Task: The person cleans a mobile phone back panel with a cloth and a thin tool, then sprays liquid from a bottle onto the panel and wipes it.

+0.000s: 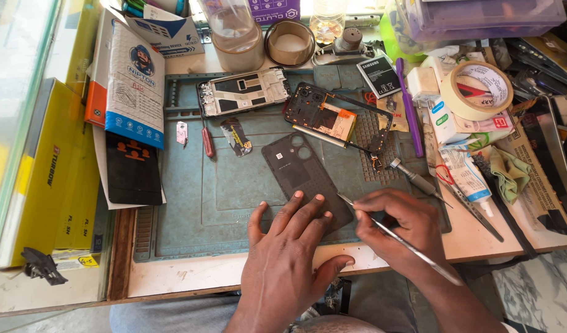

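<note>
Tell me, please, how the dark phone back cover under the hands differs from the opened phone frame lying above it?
The dark phone back cover is a plain closed panel with round camera holes; the opened phone frame shows orange-brown parts inside. The left hand presses on the cover, while nothing touches the frame. Both lie tilted on the blue-green work mat.

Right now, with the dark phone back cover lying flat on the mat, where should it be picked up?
Take the back cover by its long side edges near the camera-hole end, coming from above and the far side. It lies flat on the mat, the left hand presses its near end, and the right hand works metal tweezers at its near right corner.
</note>
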